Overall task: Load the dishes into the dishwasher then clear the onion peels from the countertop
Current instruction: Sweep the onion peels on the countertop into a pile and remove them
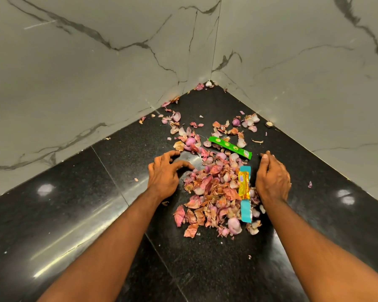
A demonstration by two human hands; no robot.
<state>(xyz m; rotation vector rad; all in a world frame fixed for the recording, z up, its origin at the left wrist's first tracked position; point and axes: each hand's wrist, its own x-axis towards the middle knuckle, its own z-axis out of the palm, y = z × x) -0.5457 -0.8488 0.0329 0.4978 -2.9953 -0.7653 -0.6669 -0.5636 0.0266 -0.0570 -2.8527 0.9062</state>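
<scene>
A heap of pink and brown onion peels (214, 192) lies in the corner of the black stone countertop (74, 214). More peels (177, 120) are scattered further back toward the walls. My left hand (165, 174) rests on the counter at the heap's left edge, fingers spread and bent, holding nothing. My right hand (272, 179) stands on its edge at the heap's right side, fingers together, pressed against the peels. No dishes or dishwasher are in view.
A green wrapper (230, 147) lies at the back of the heap and a yellow and blue wrapper (244, 192) lies beside my right hand. Marble walls (96, 73) meet in a corner (212, 80) behind the peels. One stray peel (309, 184) sits to the right.
</scene>
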